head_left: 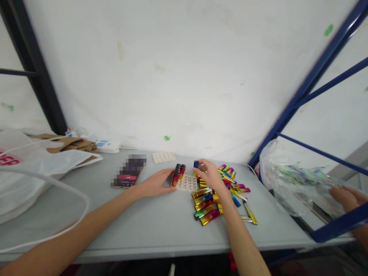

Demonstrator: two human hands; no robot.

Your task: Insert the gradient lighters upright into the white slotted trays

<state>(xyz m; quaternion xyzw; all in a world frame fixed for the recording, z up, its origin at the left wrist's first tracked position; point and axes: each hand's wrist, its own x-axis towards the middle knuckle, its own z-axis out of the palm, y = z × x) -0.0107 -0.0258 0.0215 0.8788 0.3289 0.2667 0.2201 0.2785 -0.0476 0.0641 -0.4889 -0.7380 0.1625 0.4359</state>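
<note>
A small off-white tray with rows of cells (187, 183) lies on the grey table. Several red lighters with black tops (178, 174) stand upright along its left side. My left hand (156, 184) spans that left edge, fingers behind and thumb at the near corner, gripping the tray. Over the tray's right side, my right hand (209, 174) pinches a blue lighter (196, 165) held upright. Beneath and beside my right wrist spreads a loose pile of shiny lighters (205, 203) in gold, red, green, blue and purple.
A second off-white tray (163, 157) lies near the wall. Left stand a phone (130, 172), a white plastic bag (25, 176), cardboard (71, 143) and a power strip (107, 146). Right are a blue metal frame (287, 111), a clear bag (284, 180) and another person's hand (346, 197).
</note>
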